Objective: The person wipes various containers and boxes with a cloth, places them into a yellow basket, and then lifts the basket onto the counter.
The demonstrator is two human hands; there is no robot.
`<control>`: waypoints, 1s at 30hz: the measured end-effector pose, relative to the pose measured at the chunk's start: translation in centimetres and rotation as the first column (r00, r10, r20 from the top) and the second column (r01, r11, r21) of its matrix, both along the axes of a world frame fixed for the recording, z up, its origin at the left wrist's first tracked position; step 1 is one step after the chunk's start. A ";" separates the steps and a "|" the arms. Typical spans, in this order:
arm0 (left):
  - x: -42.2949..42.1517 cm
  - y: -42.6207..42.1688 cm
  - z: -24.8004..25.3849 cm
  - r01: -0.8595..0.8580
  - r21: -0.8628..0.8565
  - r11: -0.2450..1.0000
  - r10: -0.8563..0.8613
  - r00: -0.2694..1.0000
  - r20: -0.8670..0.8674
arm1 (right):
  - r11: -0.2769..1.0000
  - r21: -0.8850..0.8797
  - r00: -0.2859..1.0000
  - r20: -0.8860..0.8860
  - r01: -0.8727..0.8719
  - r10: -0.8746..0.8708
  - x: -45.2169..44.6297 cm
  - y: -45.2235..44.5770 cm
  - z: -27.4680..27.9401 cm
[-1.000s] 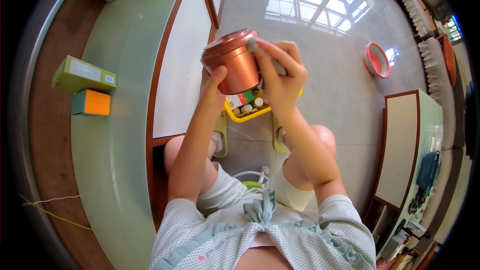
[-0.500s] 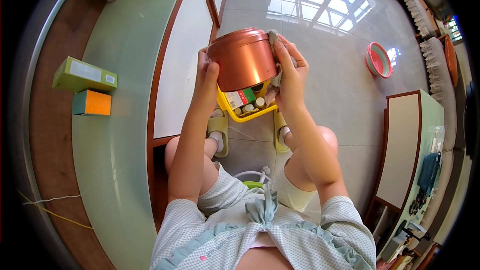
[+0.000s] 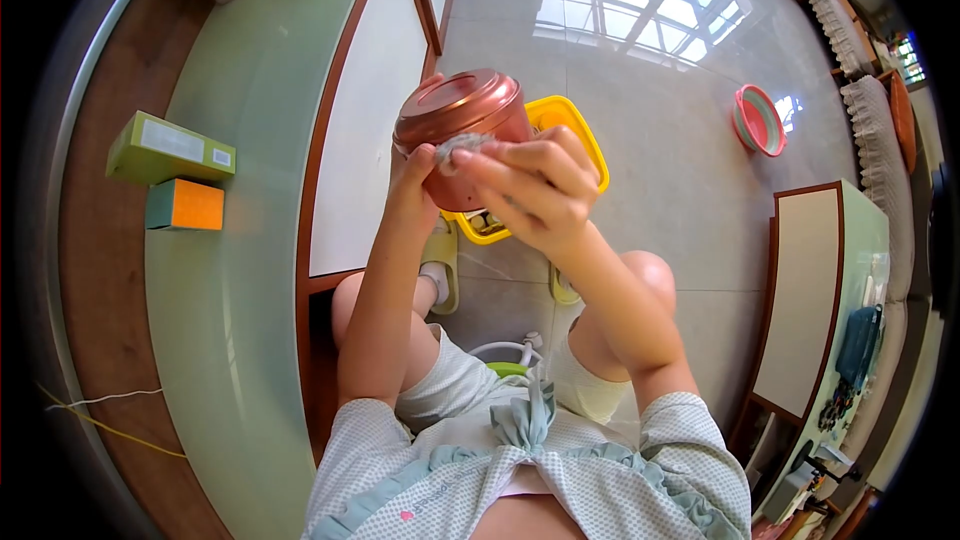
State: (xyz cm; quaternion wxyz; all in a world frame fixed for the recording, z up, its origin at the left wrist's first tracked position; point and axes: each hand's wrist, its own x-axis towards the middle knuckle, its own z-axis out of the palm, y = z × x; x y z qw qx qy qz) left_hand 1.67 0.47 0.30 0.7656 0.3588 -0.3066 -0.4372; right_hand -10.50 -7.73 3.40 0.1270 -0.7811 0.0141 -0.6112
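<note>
The left hand (image 3: pixel 408 180) grips the copper-coloured canister (image 3: pixel 462 130), lid tilted into view, above the yellow basket (image 3: pixel 598 155)! The right hand (image 3: pixel 545 190) pinches a grey cloth (image 3: pixel 462 150) against its side. Off across the floor (image 3: pixel 640 200), there's the pink basin (image 3: pixel 759 121), well apart.

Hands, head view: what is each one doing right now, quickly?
Left hand: closed around the side of the copper-coloured canister.
Right hand: fingers pinching a grey cloth against the canister.
</note>
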 end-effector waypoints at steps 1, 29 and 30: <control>0.1 0.1 -0.1 0.009 -0.003 1.000 -0.009 1.000 0.025 | 1.000 0.002 1.000 0.015 -0.018 0.018 0.1 0.1 0.0; -0.4 -1.0 0.8 0.070 -0.182 0.981 -0.089 0.991 -0.099 | -0.207 0.896 0.893 0.426 -0.394 0.147 0.2 -1.0 -0.6; -0.5 -1.1 0.8 0.058 -0.149 0.987 -0.072 0.994 -0.088 | -0.346 0.839 0.868 0.483 -0.420 0.119 0.1 -1.1 -0.8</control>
